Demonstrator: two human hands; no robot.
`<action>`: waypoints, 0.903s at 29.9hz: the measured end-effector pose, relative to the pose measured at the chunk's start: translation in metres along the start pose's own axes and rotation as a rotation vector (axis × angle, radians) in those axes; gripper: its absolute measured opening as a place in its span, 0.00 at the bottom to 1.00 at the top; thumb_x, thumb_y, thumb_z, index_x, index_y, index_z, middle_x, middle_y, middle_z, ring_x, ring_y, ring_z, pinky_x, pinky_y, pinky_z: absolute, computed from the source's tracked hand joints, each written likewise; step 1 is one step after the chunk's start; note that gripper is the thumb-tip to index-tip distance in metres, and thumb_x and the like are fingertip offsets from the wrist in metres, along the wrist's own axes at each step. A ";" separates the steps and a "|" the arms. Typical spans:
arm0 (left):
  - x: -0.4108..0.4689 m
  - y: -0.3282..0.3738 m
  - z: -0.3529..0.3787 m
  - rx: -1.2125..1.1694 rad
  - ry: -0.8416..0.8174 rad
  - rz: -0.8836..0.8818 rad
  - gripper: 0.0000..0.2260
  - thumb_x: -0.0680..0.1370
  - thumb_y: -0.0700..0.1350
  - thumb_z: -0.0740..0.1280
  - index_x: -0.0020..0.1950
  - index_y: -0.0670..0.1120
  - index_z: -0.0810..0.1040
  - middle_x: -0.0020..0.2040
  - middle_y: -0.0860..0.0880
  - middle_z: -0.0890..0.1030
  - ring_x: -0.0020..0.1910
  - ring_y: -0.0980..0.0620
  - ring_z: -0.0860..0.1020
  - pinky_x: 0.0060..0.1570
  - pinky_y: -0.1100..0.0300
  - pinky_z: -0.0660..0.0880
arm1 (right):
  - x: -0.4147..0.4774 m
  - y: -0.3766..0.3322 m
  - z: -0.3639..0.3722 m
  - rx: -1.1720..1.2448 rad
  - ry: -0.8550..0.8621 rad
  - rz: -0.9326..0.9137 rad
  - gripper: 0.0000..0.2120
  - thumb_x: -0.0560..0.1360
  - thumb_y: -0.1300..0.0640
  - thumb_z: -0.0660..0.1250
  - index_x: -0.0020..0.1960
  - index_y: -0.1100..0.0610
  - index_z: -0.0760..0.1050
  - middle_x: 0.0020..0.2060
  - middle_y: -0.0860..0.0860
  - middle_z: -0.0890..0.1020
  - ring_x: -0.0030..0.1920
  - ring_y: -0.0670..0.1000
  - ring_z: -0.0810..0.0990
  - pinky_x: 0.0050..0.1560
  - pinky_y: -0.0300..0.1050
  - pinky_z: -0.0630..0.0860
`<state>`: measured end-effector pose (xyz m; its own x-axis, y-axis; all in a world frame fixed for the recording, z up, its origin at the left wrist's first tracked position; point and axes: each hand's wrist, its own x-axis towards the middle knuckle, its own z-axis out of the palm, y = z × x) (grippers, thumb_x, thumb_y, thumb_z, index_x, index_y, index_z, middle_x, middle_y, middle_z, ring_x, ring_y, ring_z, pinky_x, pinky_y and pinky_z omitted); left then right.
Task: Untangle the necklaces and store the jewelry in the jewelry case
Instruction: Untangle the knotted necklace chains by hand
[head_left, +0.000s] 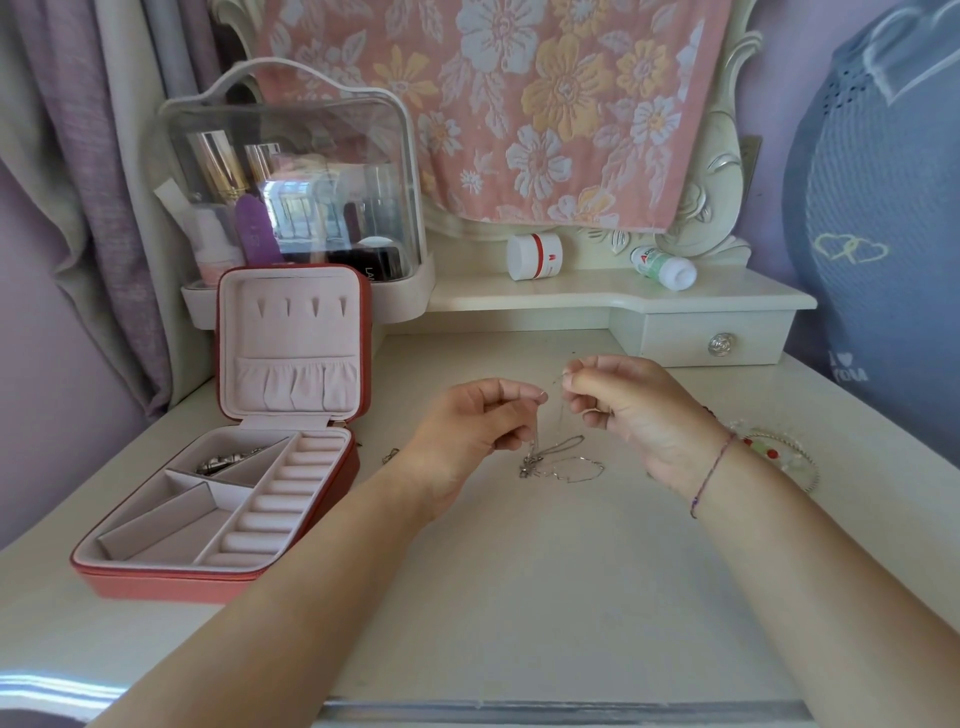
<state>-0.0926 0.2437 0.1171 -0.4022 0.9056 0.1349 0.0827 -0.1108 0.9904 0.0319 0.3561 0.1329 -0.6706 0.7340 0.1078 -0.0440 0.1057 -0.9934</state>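
Observation:
Thin silver necklaces (563, 462) hang tangled from both hands, their lower loops and a small pendant resting on the white dresser top (545, 571). My left hand (478, 421) pinches one chain strand between thumb and forefinger. My right hand (623, 410) pinches another strand slightly higher. The red jewelry case (244, 457) stands open at the left, lid upright, with pink lining. A silver piece (228, 460) lies in its rear compartment. A small silver item (389, 455) lies on the dresser just right of the case.
A beaded bracelet or dish (779, 457) lies right of my right wrist. A clear cosmetics box (291, 182) stands behind the case. A white jar (535, 255) and a small bottle (665, 267) lie on the raised shelf above a drawer (717, 343).

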 end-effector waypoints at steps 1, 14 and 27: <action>0.000 0.000 0.000 -0.006 -0.002 0.004 0.06 0.80 0.35 0.63 0.50 0.42 0.79 0.35 0.49 0.80 0.35 0.55 0.77 0.39 0.65 0.73 | 0.000 0.001 -0.001 -0.009 0.020 -0.001 0.08 0.73 0.63 0.66 0.37 0.53 0.77 0.31 0.48 0.77 0.35 0.46 0.74 0.40 0.39 0.69; 0.002 -0.001 0.000 -0.035 -0.001 0.058 0.08 0.80 0.33 0.61 0.55 0.43 0.70 0.33 0.49 0.80 0.32 0.55 0.77 0.37 0.65 0.72 | -0.005 0.004 0.004 -0.419 -0.066 -0.275 0.02 0.72 0.59 0.72 0.40 0.54 0.82 0.25 0.40 0.76 0.28 0.39 0.69 0.32 0.30 0.66; 0.004 -0.002 0.000 0.009 -0.014 0.064 0.07 0.74 0.38 0.65 0.51 0.44 0.74 0.30 0.50 0.78 0.31 0.53 0.73 0.37 0.63 0.71 | -0.004 0.004 0.004 -0.405 0.029 -0.253 0.06 0.73 0.59 0.71 0.37 0.52 0.81 0.23 0.39 0.73 0.27 0.39 0.70 0.32 0.29 0.65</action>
<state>-0.0946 0.2472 0.1153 -0.3827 0.9026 0.1973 0.1156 -0.1652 0.9795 0.0316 0.3513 0.1281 -0.6551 0.6692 0.3509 0.0930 0.5322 -0.8415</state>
